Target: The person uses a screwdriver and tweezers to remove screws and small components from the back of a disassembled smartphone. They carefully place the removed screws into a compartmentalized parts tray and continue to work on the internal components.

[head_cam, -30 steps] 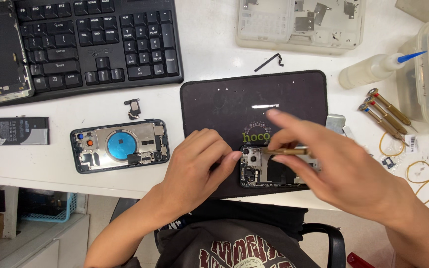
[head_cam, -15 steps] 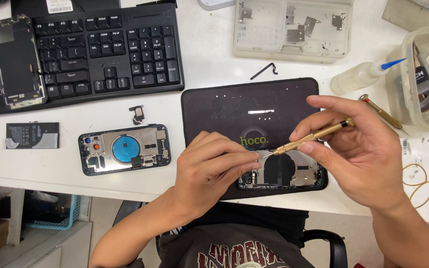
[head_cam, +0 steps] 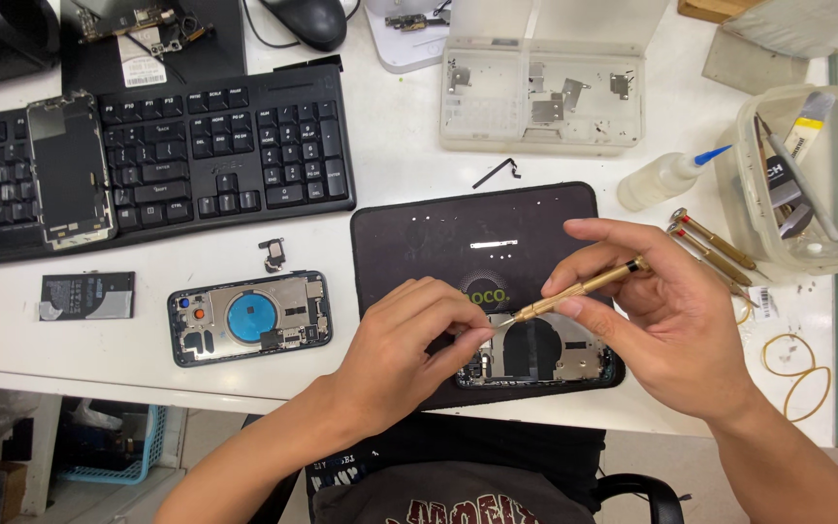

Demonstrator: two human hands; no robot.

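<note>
On the white surface (head_cam: 390,184), the right hand (head_cam: 676,330), pinching a brass screwdriver (head_cam: 574,290), has lifted its tip off the opened phone (head_cam: 550,354) on the black mat (head_cam: 438,233); left hand (head_cam: 400,354) still presses the phone's edge with curled fingers.

Your screwdriver (head_cam: 579,289) is brass-gold; the mat (head_cam: 438,233) under it is black with a green mark. The worktop (head_cam: 390,165) is white, the keyboard (head_cam: 196,155) black with white legends. The spare phone shell (head_cam: 249,317) is dark with a blue disc. The bottle (head_cam: 666,177) is milky with a blue tip, the rubber bands (head_cam: 797,374) yellow
</note>
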